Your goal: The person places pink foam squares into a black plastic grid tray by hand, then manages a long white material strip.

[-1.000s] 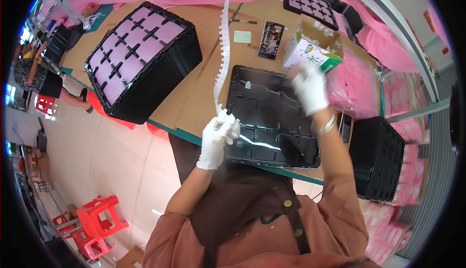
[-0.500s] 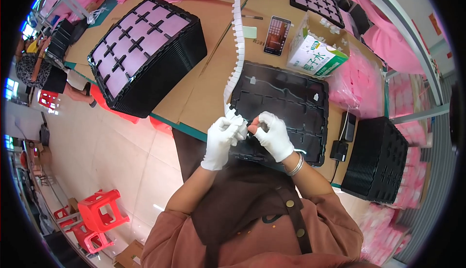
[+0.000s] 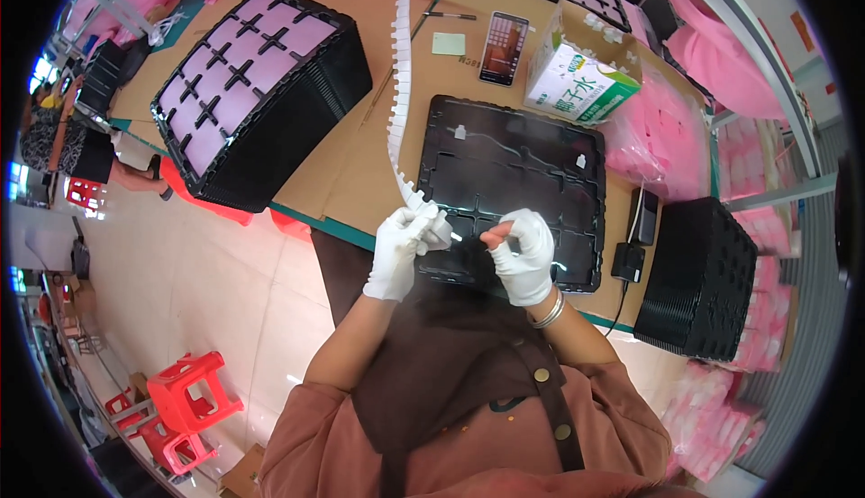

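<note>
My left hand point(image 3: 399, 250), in a white glove, closes around the lower end of a long white strip with tabs along its edge point(image 3: 399, 83). From there the strip runs up past the far side of the table. My right hand point(image 3: 525, 259), gloved with bare fingertips showing, is pinched beside it; whatever may be between those fingers is too small to make out. Beneath both hands lies a black plastic tray point(image 3: 505, 193) divided into shallow compartments. A white tag point(image 3: 460, 132) and another white tag point(image 3: 580, 162) sit in its far compartments, with thin lines beside them.
To the left stands a tall stack of black trays point(image 3: 311, 92) with pink sheet on top. Beyond the tray are a phone point(image 3: 504, 49), a pen point(image 3: 450, 16) and a white-and-green carton point(image 3: 577, 83). More black trays point(image 3: 698, 282) are stacked right, near a black adapter point(image 3: 627, 262).
My hands have drawn apart, the right moving rightward from the left. The strip's upper part has swung left, and the whole view has shifted slightly.
</note>
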A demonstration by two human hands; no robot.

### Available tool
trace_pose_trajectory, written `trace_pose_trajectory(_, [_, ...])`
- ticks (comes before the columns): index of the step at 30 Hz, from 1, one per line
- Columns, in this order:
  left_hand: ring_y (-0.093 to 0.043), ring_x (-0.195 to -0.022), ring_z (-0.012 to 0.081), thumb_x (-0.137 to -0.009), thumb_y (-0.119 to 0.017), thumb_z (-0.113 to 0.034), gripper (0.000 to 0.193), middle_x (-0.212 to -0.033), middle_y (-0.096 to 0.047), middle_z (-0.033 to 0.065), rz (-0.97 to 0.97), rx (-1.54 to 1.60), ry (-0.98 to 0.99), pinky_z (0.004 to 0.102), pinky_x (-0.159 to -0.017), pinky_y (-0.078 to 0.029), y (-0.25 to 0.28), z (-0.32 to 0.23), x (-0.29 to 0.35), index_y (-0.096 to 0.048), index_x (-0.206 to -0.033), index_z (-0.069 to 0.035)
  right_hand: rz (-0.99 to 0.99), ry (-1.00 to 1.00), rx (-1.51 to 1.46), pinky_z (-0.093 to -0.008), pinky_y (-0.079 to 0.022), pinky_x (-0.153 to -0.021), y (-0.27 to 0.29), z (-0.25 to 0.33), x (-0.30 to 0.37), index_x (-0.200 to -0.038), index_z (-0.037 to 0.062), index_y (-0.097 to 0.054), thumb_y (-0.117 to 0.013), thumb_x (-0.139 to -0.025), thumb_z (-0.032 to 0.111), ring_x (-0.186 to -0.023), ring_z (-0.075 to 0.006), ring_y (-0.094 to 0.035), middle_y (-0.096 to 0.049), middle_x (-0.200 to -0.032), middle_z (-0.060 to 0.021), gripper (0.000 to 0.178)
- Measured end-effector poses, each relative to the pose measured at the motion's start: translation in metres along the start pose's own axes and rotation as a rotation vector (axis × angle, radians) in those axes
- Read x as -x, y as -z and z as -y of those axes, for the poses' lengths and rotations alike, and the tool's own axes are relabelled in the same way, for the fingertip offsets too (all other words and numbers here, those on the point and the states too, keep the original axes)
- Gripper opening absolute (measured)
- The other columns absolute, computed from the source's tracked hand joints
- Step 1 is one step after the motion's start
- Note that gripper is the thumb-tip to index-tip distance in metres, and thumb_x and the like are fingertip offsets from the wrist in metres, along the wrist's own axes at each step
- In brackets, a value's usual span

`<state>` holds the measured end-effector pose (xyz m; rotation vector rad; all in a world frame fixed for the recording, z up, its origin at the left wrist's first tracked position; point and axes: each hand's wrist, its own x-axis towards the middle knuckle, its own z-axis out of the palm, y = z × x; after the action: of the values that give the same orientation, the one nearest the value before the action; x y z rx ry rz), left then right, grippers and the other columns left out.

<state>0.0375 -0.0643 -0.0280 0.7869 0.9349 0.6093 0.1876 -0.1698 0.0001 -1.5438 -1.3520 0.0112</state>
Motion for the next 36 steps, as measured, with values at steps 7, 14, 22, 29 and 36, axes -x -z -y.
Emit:
trace_pose_trajectory(7, [-0.053, -0.055, 0.006, -0.087, -0.068, -0.022, 0.022, -0.073, -0.065, 0.0072, 0.071, -0.048, -0.053, 0.018, -0.049, -0.036, -0.017, 0.005, 0.013, -0.056, -0.079, -0.005, 0.202, -0.273, -0.013, -0.0356, -0.042, -0.058, -0.014, -0.005, 0.007, -0.071, 0.0073, -0.057, -0.078, -0.067, 0.013, -0.062, -0.0247, -0.053, -0.055, -0.07, -0.0063, 0.022])
trace_pose_trajectory(14, [-0.057, -0.065, 0.0062, -0.087, -0.068, -0.02, 0.019, -0.08, -0.066, 0.0048, 0.08, -0.006, -0.006, 0.0196, -0.057, -0.041, -0.002, 0.014, 0.012, -0.058, -0.085, -0.003, 0.052, 0.098, 0.024, -0.0347, -0.039, -0.057, -0.021, -0.006, 0.019, -0.07, 0.0101, -0.057, -0.077, -0.068, 0.008, -0.062, -0.0248, -0.049, -0.053, -0.07, -0.0045, 0.02])
trace_pose_trajectory(22, [-0.065, -0.088, 0.0157, -0.088, -0.067, -0.017, 0.027, -0.095, -0.063, 0.0059, 0.038, -0.033, -0.064, 0.0281, -0.078, -0.052, 0.022, 0.026, -0.011, -0.057, -0.105, 0.0, -0.066, -0.227, 0.295, -0.0365, -0.04, -0.06, 0.07, -0.016, 0.033, -0.074, 0.0087, -0.059, -0.078, -0.07, 0.013, -0.064, -0.0248, -0.051, -0.056, -0.072, -0.0052, 0.02])
trace_pose_trajectory(29, [-0.065, -0.085, 0.0164, -0.088, -0.063, -0.007, 0.012, -0.092, -0.065, 0.0098, 0.043, -0.055, -0.03, 0.0266, -0.076, -0.052, 0.02, 0.032, -0.007, -0.054, -0.086, 0.0, 0.207, -0.659, 0.584, -0.0445, -0.05, -0.07, 0.111, -0.103, 0.079, -0.078, 0.0031, -0.055, -0.077, -0.069, 0.014, -0.078, -0.0366, -0.062, -0.061, -0.082, -0.0159, 0.026])
trace_pose_trajectory(36, [-0.066, -0.085, 0.0161, -0.088, -0.063, -0.007, 0.012, -0.091, -0.065, 0.0105, 0.048, -0.068, -0.056, 0.0267, -0.077, -0.051, 0.019, 0.032, -0.004, -0.054, -0.087, 0.0, 0.682, -0.929, 0.697, -0.0415, -0.048, -0.077, 0.134, -0.098, 0.01, -0.09, 0.0023, -0.057, -0.085, -0.059, 0.025, -0.089, -0.038, -0.063, -0.064, -0.092, -0.0206, 0.049])
